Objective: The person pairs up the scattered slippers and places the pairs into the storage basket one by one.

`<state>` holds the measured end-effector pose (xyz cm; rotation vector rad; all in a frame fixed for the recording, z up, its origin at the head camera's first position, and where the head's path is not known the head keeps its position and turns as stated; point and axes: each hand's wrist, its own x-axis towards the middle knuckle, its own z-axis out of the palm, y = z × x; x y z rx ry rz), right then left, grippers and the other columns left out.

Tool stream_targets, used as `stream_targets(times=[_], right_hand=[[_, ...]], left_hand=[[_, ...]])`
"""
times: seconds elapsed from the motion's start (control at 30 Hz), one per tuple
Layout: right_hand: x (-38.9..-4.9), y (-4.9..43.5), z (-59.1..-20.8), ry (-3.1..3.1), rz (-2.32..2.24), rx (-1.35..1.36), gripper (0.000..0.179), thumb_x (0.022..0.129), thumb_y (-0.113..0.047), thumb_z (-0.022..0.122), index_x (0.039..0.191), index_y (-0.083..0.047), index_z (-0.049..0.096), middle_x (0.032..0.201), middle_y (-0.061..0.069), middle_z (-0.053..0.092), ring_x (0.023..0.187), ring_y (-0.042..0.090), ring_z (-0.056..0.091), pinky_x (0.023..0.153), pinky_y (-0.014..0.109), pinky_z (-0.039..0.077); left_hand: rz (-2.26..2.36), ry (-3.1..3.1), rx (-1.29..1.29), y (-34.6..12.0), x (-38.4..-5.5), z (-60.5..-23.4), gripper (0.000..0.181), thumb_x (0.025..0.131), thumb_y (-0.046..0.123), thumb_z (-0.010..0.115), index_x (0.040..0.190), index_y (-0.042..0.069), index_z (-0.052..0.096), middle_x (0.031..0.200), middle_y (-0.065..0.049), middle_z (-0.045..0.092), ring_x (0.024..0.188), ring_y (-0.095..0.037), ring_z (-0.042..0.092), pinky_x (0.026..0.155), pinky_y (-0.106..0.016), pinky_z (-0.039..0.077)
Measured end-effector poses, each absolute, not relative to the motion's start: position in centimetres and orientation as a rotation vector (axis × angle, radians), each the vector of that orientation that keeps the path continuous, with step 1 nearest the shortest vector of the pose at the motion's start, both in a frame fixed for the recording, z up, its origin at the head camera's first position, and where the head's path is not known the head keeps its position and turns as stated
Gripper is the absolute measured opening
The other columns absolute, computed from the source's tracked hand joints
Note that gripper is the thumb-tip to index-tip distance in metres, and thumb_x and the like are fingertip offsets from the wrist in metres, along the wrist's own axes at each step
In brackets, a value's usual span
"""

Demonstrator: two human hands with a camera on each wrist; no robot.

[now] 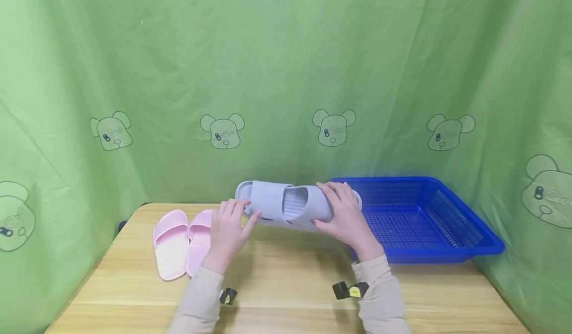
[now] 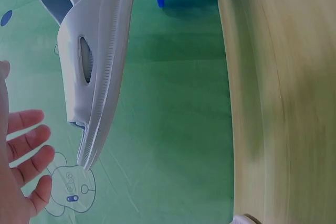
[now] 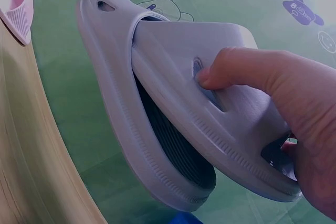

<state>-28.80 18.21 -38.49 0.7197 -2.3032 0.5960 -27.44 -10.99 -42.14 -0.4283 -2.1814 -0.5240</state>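
Observation:
A pair of light grey slippers (image 1: 268, 200), one tucked into the other, is held up above the table. My right hand (image 1: 346, 217) grips them at the right end; in the right wrist view its thumb (image 3: 231, 69) presses on a slot in the side of one strap. At the other end, my left hand (image 1: 230, 227) is spread beside the toe of the left slipper. The left wrist view shows a gap between those fingers (image 2: 37, 166) and the grey slipper (image 2: 100, 72).
Two pink slippers (image 1: 172, 244) lie side by side on the left of the wooden table (image 1: 286, 289), partly behind my left hand. A blue plastic basket (image 1: 447, 252) stands at the right. Behind the table hangs a green curtain (image 1: 277, 76) printed with bear heads.

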Motion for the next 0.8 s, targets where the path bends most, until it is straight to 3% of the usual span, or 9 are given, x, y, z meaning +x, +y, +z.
stream_targets(times=[0.23,0.5,0.63,0.8], right_hand=[[-28.9,18.6,-38.6,-2.283,0.598,0.716,0.086,0.059,-0.027,0.088,0.135,-0.006,0.054,0.127,0.021,0.056,0.121,0.039,0.049,0.117,0.059,0.022],[-29.1,18.8,-38.6,-2.278,0.592,0.708,0.087,0.059,-0.027,0.088,0.136,-0.008,0.053,0.128,0.020,0.055,0.122,0.038,0.049,0.117,0.060,0.022],[-29.1,18.9,-38.4,-2.264,0.589,0.709,0.087,0.059,-0.027,0.088,0.136,-0.008,0.053,0.127,0.020,0.055,0.121,0.038,0.049,0.117,0.060,0.022],[-29.1,19.0,-38.2,-2.258,0.584,0.707,0.086,0.059,-0.027,0.088,0.135,-0.008,0.053,0.126,0.021,0.056,0.121,0.039,0.049,0.116,0.060,0.022]], left_hand=[[-0.473,-2.127,-0.529,-10.1,-27.6,-42.4,0.066,0.098,0.064,0.031,0.108,0.008,0.065,0.098,-0.006,0.066,0.087,-0.022,0.056,0.074,-0.037,0.045],[-0.416,-2.071,-0.606,-9.2,-27.3,-42.7,0.053,0.095,0.058,0.045,0.106,0.010,0.067,0.098,-0.005,0.068,0.092,-0.024,0.061,0.075,-0.037,0.046],[-0.402,-2.071,-0.636,-8.7,-27.2,-43.0,0.060,0.098,0.062,0.035,0.107,0.011,0.066,0.100,-0.004,0.068,0.094,-0.022,0.060,0.076,-0.036,0.045],[-0.386,-2.056,-0.678,-8.2,-26.9,-43.1,0.057,0.098,0.061,0.037,0.107,0.012,0.066,0.099,-0.003,0.066,0.093,-0.021,0.059,0.075,-0.035,0.045]])
